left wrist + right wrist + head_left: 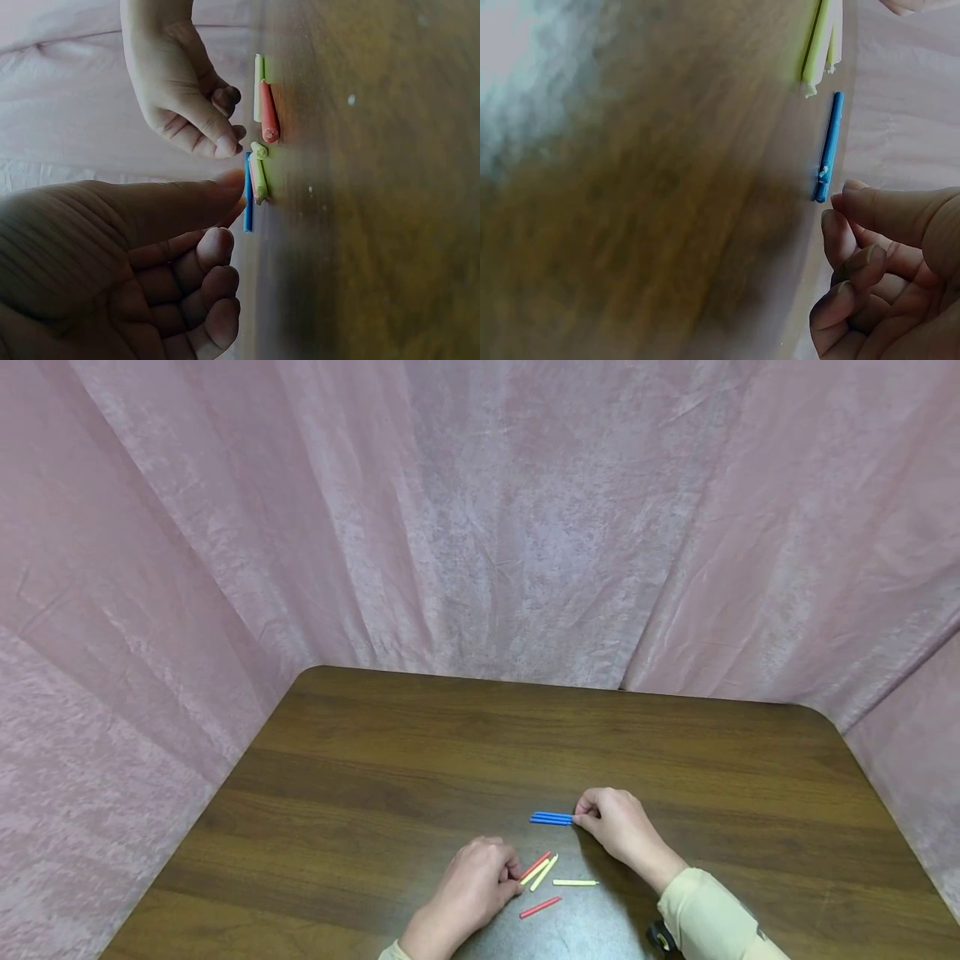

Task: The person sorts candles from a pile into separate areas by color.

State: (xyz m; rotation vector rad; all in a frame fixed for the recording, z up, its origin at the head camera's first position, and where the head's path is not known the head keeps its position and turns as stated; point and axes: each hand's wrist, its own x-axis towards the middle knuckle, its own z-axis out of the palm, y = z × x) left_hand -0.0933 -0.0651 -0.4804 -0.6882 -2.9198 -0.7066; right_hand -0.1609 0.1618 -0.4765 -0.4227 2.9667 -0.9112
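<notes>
Nearest the wearer, a red candle (540, 907) lies just beyond the left fingertips, toward the right. The left hand (480, 881) has its thumb and forefinger brought close together, its other fingers bent; whether they grip anything I cannot tell. At those tips lie the near ends of a second red candle (536, 865) and a yellow candle (535, 872) side by side. Another yellow candle (543, 873) slants beside them, a little farther from the fingers, and a third yellow candle (575, 882) lies crosswise, between the left fingertips and the right forearm in its pale, smooth sleeve (708, 910).

Farther out, the blue candles (551, 818) lie parallel in a tight row, their ends right at the right hand's (615, 822) fingertips; its thumb and forefinger nearly meet, the rest loosely curled, and actual contact is unclear.

Counted, that makes two red, three yellow and what look like three blue. All are thin, straight, waxy rods, some with a small pale wick stub. Beneath the fingers is a glossy wood-grain table (390, 752) with rounded far corners; beyond, a pink crushed-velvet curtain (510, 527) hangs in folds.
</notes>
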